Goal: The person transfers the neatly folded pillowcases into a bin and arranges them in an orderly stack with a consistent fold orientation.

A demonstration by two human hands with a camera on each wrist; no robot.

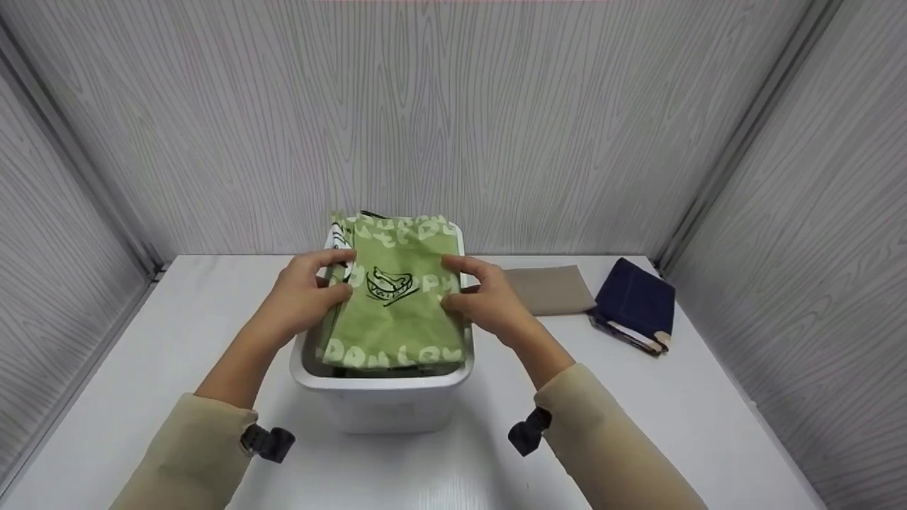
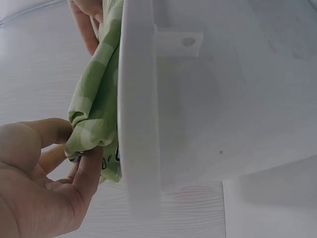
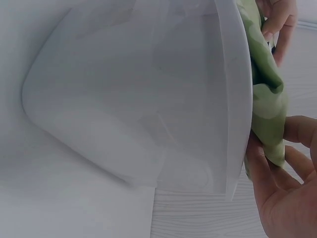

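A folded green cloth (image 1: 397,322), printed with pale letters and a dark line drawing, lies over the mouth of a white plastic bin (image 1: 390,383). My left hand (image 1: 301,290) pinches its left side, thumb on top and fingers beneath, as the left wrist view also shows on the cloth (image 2: 96,106). On the opposite side my right hand (image 1: 492,294) pinches the cloth between thumb and fingers, just above the bin's rim (image 3: 237,99). A black-and-white patterned piece (image 1: 339,237) shows along the cloth's left edge. The cloth hides most of the bin's inside.
To the right of the bin, a flat taupe folded piece (image 1: 553,290) lies on the white table (image 1: 602,411). Beside it is a navy folded cloth (image 1: 634,301) with beige patches at one corner. A grey wood-grain wall (image 1: 425,127) rises behind the table.
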